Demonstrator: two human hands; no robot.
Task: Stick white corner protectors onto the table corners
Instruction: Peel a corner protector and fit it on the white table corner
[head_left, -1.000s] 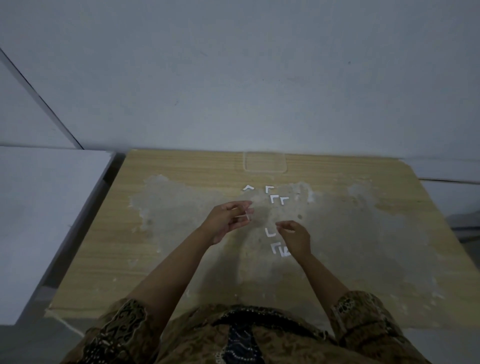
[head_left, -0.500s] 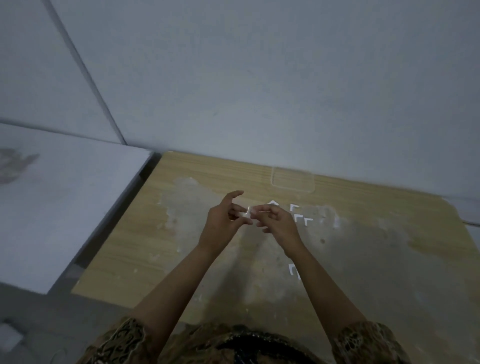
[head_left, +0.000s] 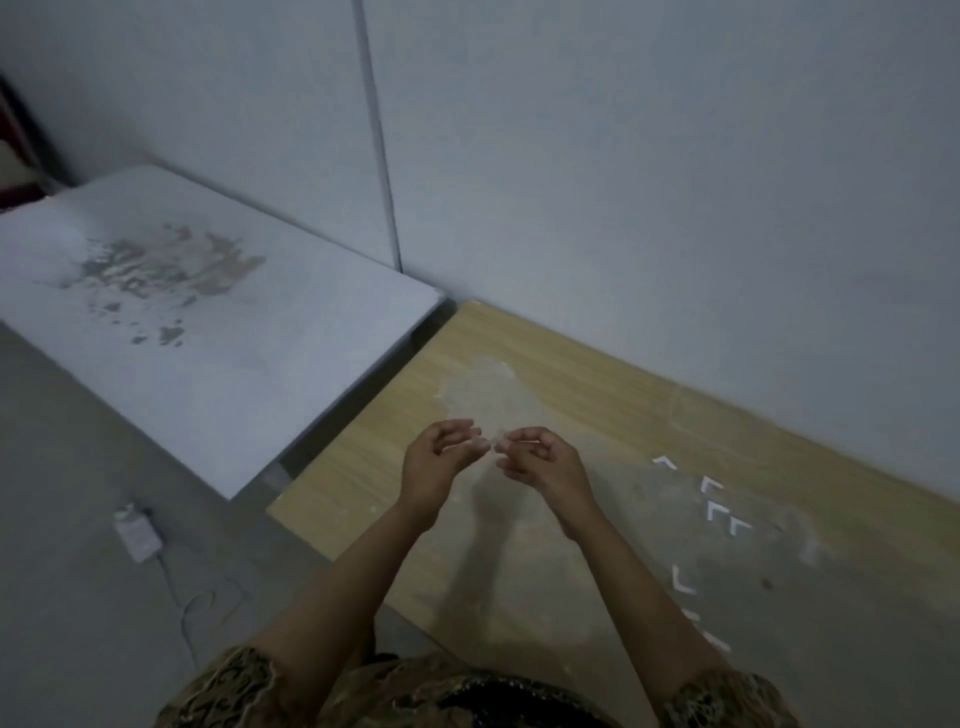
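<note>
My left hand (head_left: 435, 467) and my right hand (head_left: 541, 462) are raised over the wooden table (head_left: 571, 382), fingertips meeting. Between them they pinch a small white corner protector (head_left: 493, 445), mostly hidden by the fingers. Several loose white corner protectors (head_left: 717, 512) lie on the table to the right of my hands, and more lie nearer me (head_left: 683, 579). The table's near left corner (head_left: 272, 509) and far left corner (head_left: 462, 306) are both in view and look bare.
A white table (head_left: 208, 322) with a worn patch stands left of the wooden one, across a narrow gap. On the grey floor lies a white power adapter (head_left: 136, 532) with a cable. A grey wall (head_left: 675, 208) runs along the table's far edge.
My view has swung left toward the table's left end. My right hand left the table and came up to the left hand, and both now pinch the protector that the left hand held.
</note>
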